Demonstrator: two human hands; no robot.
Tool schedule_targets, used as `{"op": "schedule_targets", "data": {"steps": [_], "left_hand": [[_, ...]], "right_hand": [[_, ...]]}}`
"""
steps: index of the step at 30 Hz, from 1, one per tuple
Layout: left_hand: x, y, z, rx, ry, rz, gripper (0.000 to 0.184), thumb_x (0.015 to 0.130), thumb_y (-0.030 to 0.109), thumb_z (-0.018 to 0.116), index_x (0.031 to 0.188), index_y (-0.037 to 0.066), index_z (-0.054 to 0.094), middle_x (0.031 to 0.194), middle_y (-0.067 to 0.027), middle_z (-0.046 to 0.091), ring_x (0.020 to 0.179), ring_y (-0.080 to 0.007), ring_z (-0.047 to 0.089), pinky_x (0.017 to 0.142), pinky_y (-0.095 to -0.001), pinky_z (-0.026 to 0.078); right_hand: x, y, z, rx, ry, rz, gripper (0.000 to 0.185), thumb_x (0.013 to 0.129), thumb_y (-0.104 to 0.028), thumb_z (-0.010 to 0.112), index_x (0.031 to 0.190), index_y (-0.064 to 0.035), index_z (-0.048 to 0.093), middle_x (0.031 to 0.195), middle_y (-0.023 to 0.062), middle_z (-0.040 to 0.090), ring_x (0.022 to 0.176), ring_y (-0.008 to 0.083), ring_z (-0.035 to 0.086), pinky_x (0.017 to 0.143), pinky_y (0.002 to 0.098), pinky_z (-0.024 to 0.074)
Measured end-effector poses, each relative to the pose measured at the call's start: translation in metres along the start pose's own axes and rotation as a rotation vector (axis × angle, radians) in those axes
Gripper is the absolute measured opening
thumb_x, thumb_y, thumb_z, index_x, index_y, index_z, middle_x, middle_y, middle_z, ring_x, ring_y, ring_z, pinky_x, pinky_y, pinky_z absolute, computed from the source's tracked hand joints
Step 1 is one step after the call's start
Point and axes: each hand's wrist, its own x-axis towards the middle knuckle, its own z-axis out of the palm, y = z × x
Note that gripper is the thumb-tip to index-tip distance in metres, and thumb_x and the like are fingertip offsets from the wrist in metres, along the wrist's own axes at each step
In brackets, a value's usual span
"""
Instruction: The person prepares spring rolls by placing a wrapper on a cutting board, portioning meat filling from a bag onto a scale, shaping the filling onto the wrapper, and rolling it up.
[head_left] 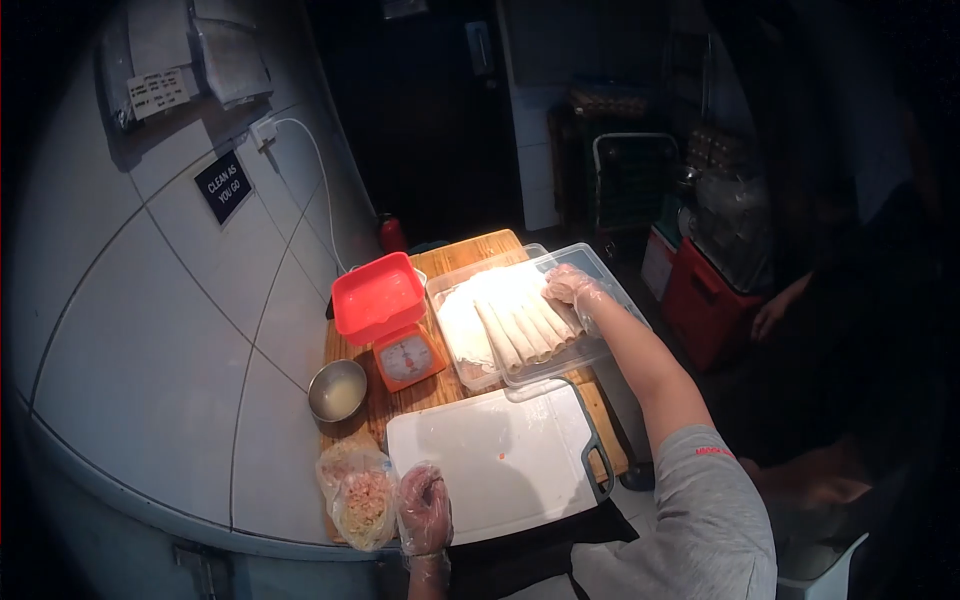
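Observation:
My right hand, in a clear plastic glove, reaches to the far right end of a row of pale rolls in a clear plastic tray. Its fingers are bent together over the rolls; what they hold, if anything, is hidden. Left of the rolls lie white wrapper sheets. My left hand, also gloved, has its fingers curled in at the near left edge of the white cutting board. Beside it sits a plastic bag of pinkish filling.
An orange scale with a red tray and a metal bowl stand along the tiled wall. A red box is on the right, with another person's hand near it. A white stool is at lower right.

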Motion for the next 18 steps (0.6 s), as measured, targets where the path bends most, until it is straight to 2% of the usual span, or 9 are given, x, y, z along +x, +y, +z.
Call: {"op": "schedule_targets", "data": {"steps": [1,3,5,7,10,14,16,18], "left_hand": [[0.000,0.000,0.000,-0.008,0.003,-0.007,0.021,0.089,-0.003,0.065,0.110,0.000,0.068,0.119,-0.0146,0.061,0.113,-0.0257,0.060,0.098,-0.0359,0.050],[-0.001,0.001,0.002,0.000,0.005,-0.003,0.022,0.089,-0.003,0.065,0.110,0.000,0.069,0.119,-0.0146,0.061,0.112,-0.0255,0.061,0.097,-0.0356,0.050],[0.000,0.003,0.002,0.037,0.004,0.019,0.021,0.088,-0.003,0.065,0.109,0.000,0.069,0.119,-0.0148,0.061,0.111,-0.0256,0.061,0.096,-0.0355,0.051],[0.003,0.008,0.003,0.020,0.005,0.011,0.021,0.088,-0.003,0.065,0.108,0.000,0.069,0.118,-0.0149,0.062,0.111,-0.0261,0.061,0.095,-0.0356,0.052],[0.000,0.008,0.001,0.065,-0.003,0.022,0.021,0.088,-0.003,0.065,0.108,0.001,0.069,0.116,-0.0152,0.063,0.111,-0.0269,0.062,0.094,-0.0355,0.052],[0.002,0.012,0.003,0.082,-0.011,0.025,0.021,0.088,-0.002,0.064,0.108,0.001,0.070,0.115,-0.0154,0.064,0.109,-0.0274,0.063,0.093,-0.0350,0.053],[0.003,0.011,0.001,0.102,-0.042,0.053,0.020,0.089,-0.004,0.063,0.108,0.000,0.067,0.116,-0.0134,0.061,0.106,-0.0230,0.061,0.093,-0.0331,0.052],[0.002,0.012,0.002,0.088,-0.056,0.055,0.019,0.090,-0.006,0.062,0.108,0.000,0.065,0.116,-0.0125,0.061,0.104,-0.0207,0.061,0.092,-0.0320,0.051]], "right_hand": [[-0.001,-0.003,-0.004,0.040,-0.019,0.040,0.017,0.084,-0.018,0.072,0.100,-0.0140,0.075,0.105,0.0116,0.073,0.105,0.0262,0.071,0.087,0.0376,0.0568],[-0.024,-0.024,-0.027,0.563,0.132,0.454,0.021,0.084,-0.024,0.067,0.099,-0.0129,0.077,0.108,0.0117,0.074,0.106,0.0292,0.070,0.092,0.0404,0.0556],[-0.033,-0.034,-0.039,0.867,0.206,0.652,0.027,0.086,-0.030,0.064,0.102,-0.0122,0.077,0.112,0.0136,0.073,0.108,0.0322,0.069,0.096,0.0423,0.0543],[-0.033,-0.032,-0.031,0.954,0.199,0.636,0.031,0.090,-0.033,0.062,0.109,-0.0120,0.075,0.116,0.0173,0.072,0.111,0.0352,0.067,0.098,0.0435,0.0529],[-0.034,-0.035,-0.020,0.747,0.343,0.647,0.038,0.094,-0.040,0.057,0.121,-0.0155,0.070,0.130,0.0217,0.064,0.121,0.0377,0.061,0.103,0.0432,0.0500],[-0.031,-0.060,0.006,0.682,0.316,0.403,0.055,0.100,-0.047,0.051,0.133,-0.0045,0.058,0.145,0.0237,0.048,0.133,0.0380,0.051,0.109,0.0469,0.0441],[-0.032,-0.044,-0.007,0.628,0.199,0.291,0.068,0.100,-0.051,0.050,0.138,0.0058,0.051,0.147,0.0257,0.046,0.137,0.0390,0.046,0.115,0.0463,0.0367],[-0.025,-0.048,-0.011,0.742,0.446,0.556,0.071,0.100,-0.052,0.050,0.140,0.0066,0.050,0.149,0.0255,0.045,0.139,0.0390,0.045,0.117,0.0455,0.0349]]}}
